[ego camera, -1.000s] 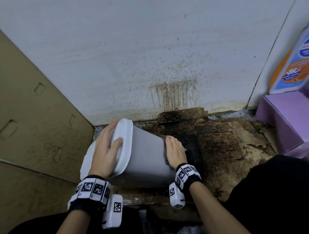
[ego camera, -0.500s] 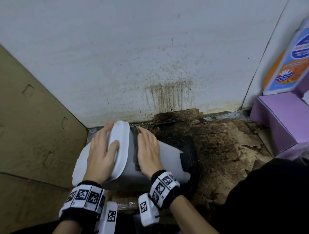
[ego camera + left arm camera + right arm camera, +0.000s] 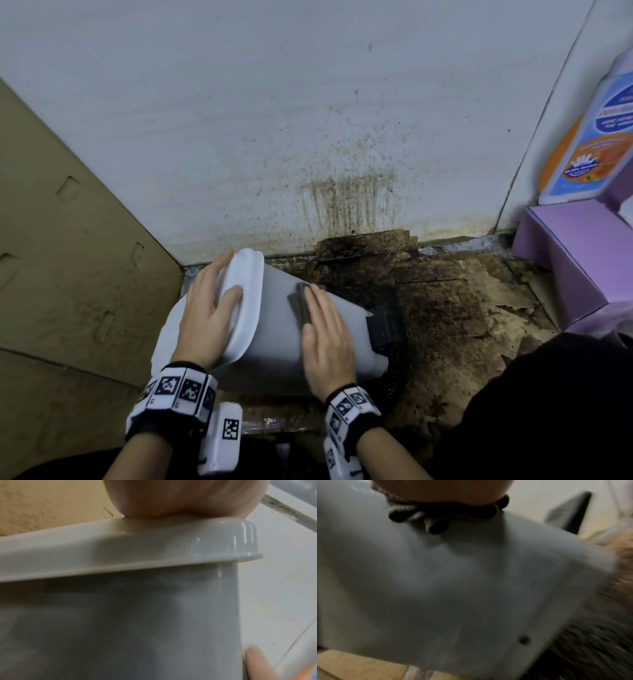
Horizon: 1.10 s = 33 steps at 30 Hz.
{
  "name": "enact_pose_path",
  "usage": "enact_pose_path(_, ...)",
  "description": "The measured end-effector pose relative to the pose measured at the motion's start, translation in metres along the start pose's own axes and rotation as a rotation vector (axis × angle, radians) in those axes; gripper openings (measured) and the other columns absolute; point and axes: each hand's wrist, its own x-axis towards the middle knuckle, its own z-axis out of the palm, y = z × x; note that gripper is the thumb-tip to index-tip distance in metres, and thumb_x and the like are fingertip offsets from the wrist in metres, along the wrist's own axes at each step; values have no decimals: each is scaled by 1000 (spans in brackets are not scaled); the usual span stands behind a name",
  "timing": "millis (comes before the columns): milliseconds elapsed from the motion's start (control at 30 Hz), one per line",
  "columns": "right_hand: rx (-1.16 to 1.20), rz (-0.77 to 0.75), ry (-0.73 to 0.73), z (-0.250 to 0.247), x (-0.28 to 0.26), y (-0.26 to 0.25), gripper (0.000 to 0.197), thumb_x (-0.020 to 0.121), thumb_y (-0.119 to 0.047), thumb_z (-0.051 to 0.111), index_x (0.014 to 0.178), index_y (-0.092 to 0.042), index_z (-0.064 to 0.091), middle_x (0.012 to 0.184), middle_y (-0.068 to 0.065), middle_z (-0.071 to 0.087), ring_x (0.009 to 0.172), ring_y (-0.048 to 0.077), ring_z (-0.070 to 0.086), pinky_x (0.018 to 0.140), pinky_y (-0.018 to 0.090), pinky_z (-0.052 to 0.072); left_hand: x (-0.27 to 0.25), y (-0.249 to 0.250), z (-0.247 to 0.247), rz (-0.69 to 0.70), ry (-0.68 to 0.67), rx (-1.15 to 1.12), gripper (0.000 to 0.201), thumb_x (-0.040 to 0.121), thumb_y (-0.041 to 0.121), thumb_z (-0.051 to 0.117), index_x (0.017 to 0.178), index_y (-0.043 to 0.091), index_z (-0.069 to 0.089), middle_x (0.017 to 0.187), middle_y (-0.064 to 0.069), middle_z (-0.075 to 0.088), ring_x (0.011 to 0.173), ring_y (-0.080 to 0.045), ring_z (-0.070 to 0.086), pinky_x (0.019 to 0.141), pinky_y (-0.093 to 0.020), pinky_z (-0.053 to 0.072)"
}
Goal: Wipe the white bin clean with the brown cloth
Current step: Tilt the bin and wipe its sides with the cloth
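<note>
The white bin (image 3: 277, 346) lies on its side on the floor, lid end to the left, its black pedal (image 3: 378, 329) at the base end to the right. My left hand (image 3: 205, 308) holds the lid's rim (image 3: 248, 284), fingers over the lid face and thumb on the rim band. My right hand (image 3: 325, 332) lies flat on the bin's upper side and presses the brown cloth (image 3: 300, 301), which peeks out beside the fingers. In the right wrist view the cloth (image 3: 436, 513) is bunched under the palm on the bin wall (image 3: 453, 581). The left wrist view shows the palm (image 3: 180, 497) on the rim above the bin's side (image 3: 137, 622).
A cardboard sheet (image 3: 68, 274) leans at the left. A stained white wall (image 3: 308, 120) stands just behind the bin. Dirty brown floor covering (image 3: 438, 308) spreads to the right. A purple box (image 3: 575, 257) and a bottle (image 3: 589, 154) stand at the far right.
My right hand slid the cloth along the bin's side from the base end up to the lid, then back a little toward the base. The left hand kept its hold on the lid rim.
</note>
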Motion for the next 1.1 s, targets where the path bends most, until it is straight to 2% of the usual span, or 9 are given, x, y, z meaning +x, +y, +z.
enact_pose_path(167,21,240,182,4,-28,54,57,105,-47,13,155,-28,33,161,-7,34,149,8,28,119,46,30,-2,-2,-3,-14,-13,-18,50,91,39,45,139,50,38,145,23,40,138,-6,35,115,-41,29)
enact_pose_path(333,47,356,295,15,-22,40,59,103,-43,16,151,-23,43,157,-3,42,146,15,36,121,37,24,-3,3,0,-11,-16,6,54,90,39,42,144,42,38,145,22,39,138,-6,32,114,-36,26)
enact_pose_path(400,45,413,317,18,-16,28,60,100,-45,10,152,-27,36,159,-2,39,148,17,33,123,34,18,-4,3,1,-17,-21,20,56,90,40,41,146,40,37,149,19,38,139,-6,31,114,-35,24)
enact_pose_path(533,43,274,67,27,17,-38,65,99,-50,-4,159,-32,11,166,-16,9,152,0,1,124,26,-1,-4,1,1,-8,-26,25,57,90,43,39,147,39,36,148,20,38,138,-4,30,114,-33,24)
enact_pose_path(633,-36,46,-116,22,41,-75,54,110,-36,16,161,-27,-1,168,-12,0,153,2,-7,125,30,-3,-8,-3,2,24,-33,48,63,87,50,36,148,34,35,151,15,38,139,-9,32,114,-33,25)
enact_pose_path(700,24,8,-219,9,48,-73,53,110,-34,17,161,-28,2,168,-10,5,153,1,-3,125,29,-1,-8,-4,1,15,-28,45,64,87,52,35,149,34,35,151,14,38,139,-9,31,115,-34,25)
enact_pose_path(800,233,61,-210,-5,49,-54,53,108,-46,8,159,-35,18,164,-18,21,150,-7,10,124,22,3,-9,-3,0,12,-41,38,64,86,53,35,148,37,34,151,17,37,141,-8,29,116,-34,23)
enact_pose_path(900,198,143,-207,-4,51,-28,59,103,-52,7,156,-34,29,160,-15,32,147,-1,22,125,27,9,-13,-1,-1,16,-42,19,61,86,53,37,146,42,34,151,18,37,141,-6,29,116,-34,22)
enact_pose_path(1100,58,372,-173,-6,46,53,47,108,-40,18,144,-28,47,145,-7,50,138,11,40,121,32,22,-13,-3,-2,0,-28,-18,58,86,51,39,144,45,35,151,19,38,142,-6,30,119,-45,25)
